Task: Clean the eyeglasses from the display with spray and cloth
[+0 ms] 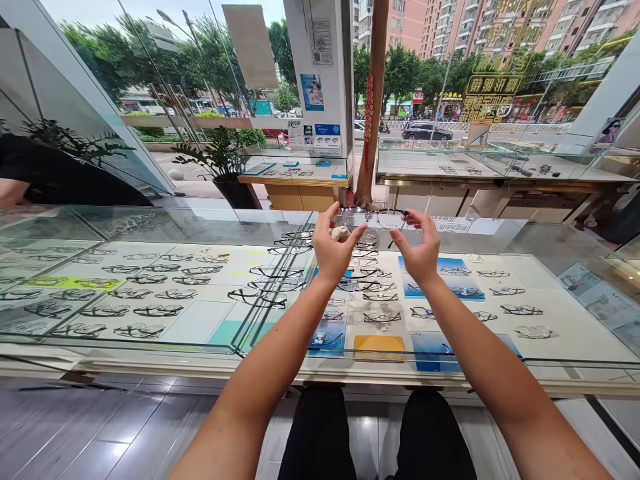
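My left hand (334, 248) and my right hand (419, 247) hold a pair of thin-rimmed glasses (373, 217) between them, raised above the glass counter. The left fingers grip the frame's left side, and a crumpled white cloth-like bit (340, 233) shows in that hand. At the frame's right side, the right fingers are closed on it. Several dark-framed glasses (277, 272) lie on the counter's glass top beside and below my left hand. More pairs rest inside the case under both arms, some on blue cards (467, 280).
The long glass display counter (197, 347) spans the view, with an orange case (380, 347) inside. Beyond it stand further display cases (450, 167), a potted plant (235, 183) and a wooden post (373, 100). A person's dark sleeve (65, 170) is at left.
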The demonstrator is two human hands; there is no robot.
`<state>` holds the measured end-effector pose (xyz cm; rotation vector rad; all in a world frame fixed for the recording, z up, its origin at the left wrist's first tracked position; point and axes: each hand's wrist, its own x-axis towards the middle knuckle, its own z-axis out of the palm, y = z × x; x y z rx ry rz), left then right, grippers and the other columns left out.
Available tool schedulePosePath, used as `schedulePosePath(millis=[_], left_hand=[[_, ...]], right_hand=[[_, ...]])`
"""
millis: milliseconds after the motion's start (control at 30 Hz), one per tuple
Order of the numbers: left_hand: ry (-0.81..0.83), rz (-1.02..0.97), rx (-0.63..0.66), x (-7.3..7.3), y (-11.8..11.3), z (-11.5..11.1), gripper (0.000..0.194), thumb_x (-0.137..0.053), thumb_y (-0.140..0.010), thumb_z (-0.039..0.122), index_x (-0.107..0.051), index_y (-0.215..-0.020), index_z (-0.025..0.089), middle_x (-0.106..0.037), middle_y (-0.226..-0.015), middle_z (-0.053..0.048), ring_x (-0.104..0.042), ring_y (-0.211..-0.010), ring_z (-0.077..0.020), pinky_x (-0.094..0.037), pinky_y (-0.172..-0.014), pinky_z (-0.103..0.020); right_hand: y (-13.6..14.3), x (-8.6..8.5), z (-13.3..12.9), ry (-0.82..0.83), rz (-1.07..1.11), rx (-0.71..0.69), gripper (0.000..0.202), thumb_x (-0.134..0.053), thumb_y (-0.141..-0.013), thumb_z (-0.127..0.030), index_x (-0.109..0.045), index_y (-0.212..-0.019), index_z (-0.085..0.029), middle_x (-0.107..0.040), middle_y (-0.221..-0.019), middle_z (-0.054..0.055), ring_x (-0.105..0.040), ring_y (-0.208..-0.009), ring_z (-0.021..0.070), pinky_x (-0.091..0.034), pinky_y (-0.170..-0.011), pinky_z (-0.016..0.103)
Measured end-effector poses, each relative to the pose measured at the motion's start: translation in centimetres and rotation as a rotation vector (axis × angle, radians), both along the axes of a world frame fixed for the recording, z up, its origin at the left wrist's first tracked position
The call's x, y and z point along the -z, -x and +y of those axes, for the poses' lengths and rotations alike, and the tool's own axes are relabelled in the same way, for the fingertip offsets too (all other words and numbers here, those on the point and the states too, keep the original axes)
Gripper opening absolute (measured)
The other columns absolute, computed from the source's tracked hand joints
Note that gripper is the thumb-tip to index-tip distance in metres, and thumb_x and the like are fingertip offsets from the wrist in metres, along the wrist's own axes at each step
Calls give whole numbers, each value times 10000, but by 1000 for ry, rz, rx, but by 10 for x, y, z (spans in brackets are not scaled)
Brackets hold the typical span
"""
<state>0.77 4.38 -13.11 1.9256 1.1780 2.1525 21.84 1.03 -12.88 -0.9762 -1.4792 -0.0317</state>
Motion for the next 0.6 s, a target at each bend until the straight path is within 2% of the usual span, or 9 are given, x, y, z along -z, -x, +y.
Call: schedulePosePath(millis=[133, 300, 600], left_hand=[[36, 15, 12, 2, 1, 1, 683, -825, -907, 730, -717, -1415, 286, -761, -1311, -138, -700, -1001, -246, -621, -914, -456], [65, 27, 50, 7, 0, 3, 690, -815, -922, 722, -707, -1449, 289, -756, -1350, -147, -708, -1035, -257, -630, -940, -473], [60, 0, 42, 11, -4, 3, 668, -799, -935, 721, -680, -1470, 339, -741, -1366, -130, -722, -1129, -281, -635, -952, -473]], right_hand=[[0, 0, 0, -2, 41, -19, 506, -732, -1002, -625, -659, -1408, -333, -748, -1257, 112, -685, -1194, 339, -552, -1106, 590], [-1, 1, 3, 10, 43, -13, 505, -719, -1014, -620, -653, -1437, -353, -737, -1268, 111, -678, -1204, 344, -555, -1108, 599], [-3, 5, 7, 32, 30, -8, 512, -698, -1022, -646, -647, -1448, -367, -725, -1290, 113, -672, -1213, 351, -559, -1088, 602]])
